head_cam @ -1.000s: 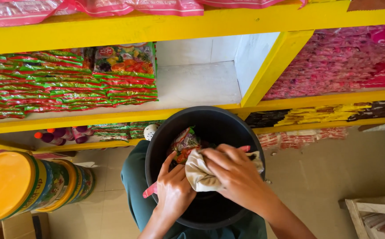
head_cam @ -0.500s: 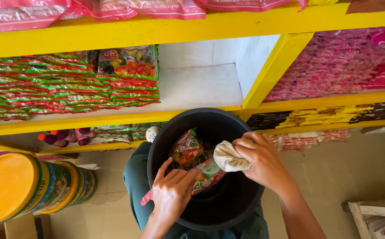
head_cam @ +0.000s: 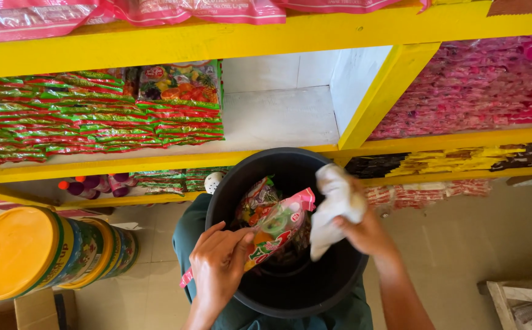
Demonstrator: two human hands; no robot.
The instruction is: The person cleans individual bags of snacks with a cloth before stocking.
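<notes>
Below, pink-edged snack packet (head_cam: 275, 227) in bucket (head_cam: 290, 293).

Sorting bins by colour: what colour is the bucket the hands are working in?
Black, inside and out; the bucket shows best in the head view.

colourful snack packets (head_cam: 272, 223) in bucket, green-red packs (head_cam: 83, 122) shelved

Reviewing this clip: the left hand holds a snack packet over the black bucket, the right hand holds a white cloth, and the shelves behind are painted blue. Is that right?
Not quite: the shelves are painted yellow, not blue, as the head view shows. The rest stands: the left hand holds a snack packet over the black bucket, and the right hand holds a white cloth.
</notes>
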